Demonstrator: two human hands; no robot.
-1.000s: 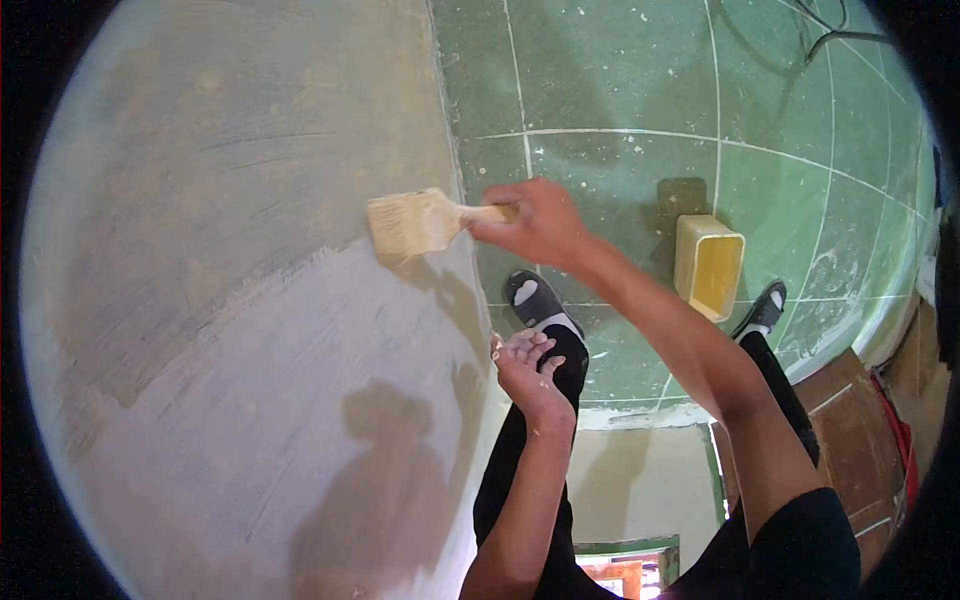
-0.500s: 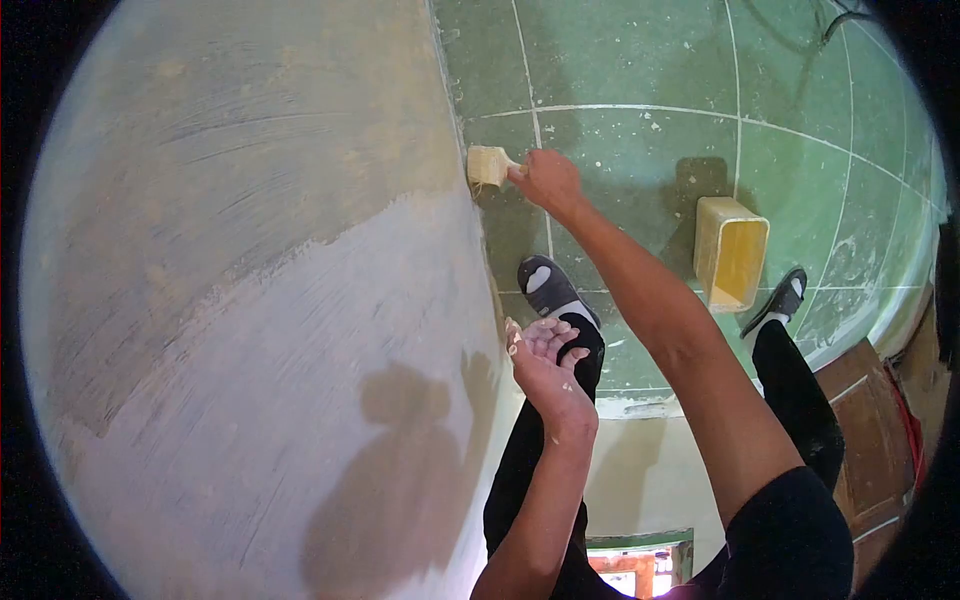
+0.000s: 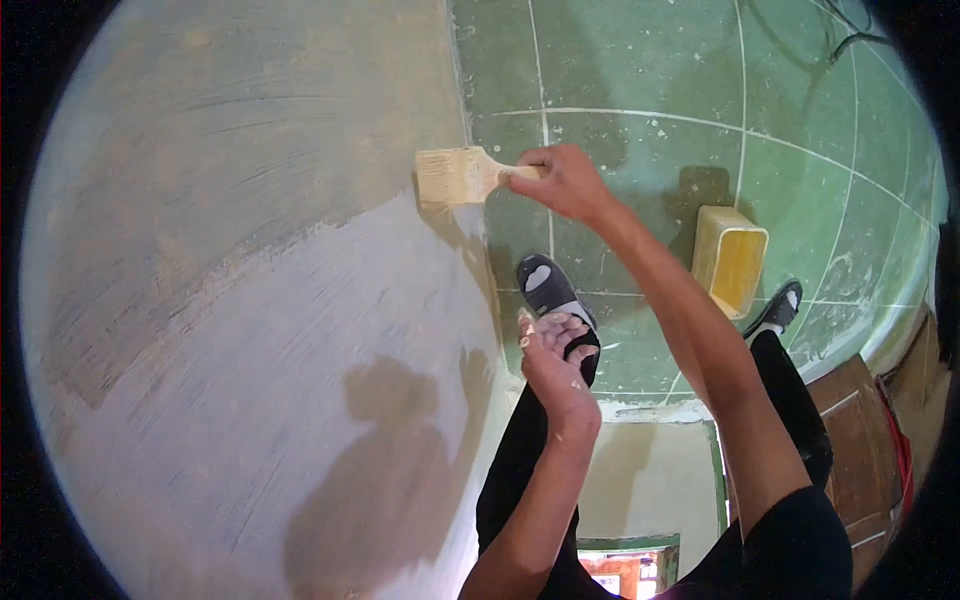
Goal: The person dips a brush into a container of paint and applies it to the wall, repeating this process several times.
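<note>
My right hand [image 3: 565,180] is closed round the handle of a wide, pale paintbrush [image 3: 450,178]. The brush head is at the wall [image 3: 230,400], just above the line where a darker beige area meets a paler whitish one; its bristles seem to touch the surface. My left hand [image 3: 555,360] hangs palm up close to the wall, fingers loosely curled and apart, with nothing in it. Whitish smears cover its thumb and fingers. On the floor to the right stands a rectangular yellowish tub [image 3: 730,260], its inside yellow.
Green floor tiles [image 3: 640,70] with white joints carry pale specks. My feet wear dark sandals [image 3: 548,285], one close to the wall. A dark cable [image 3: 855,40] lies at the far right. Brown wooden panels [image 3: 850,430] stand at the lower right, by a doorway [image 3: 635,570].
My right hand has brought the brush from the wall's foot onto the wall, moving left, and the brush shows broadside. My left hand has shifted only slightly.
</note>
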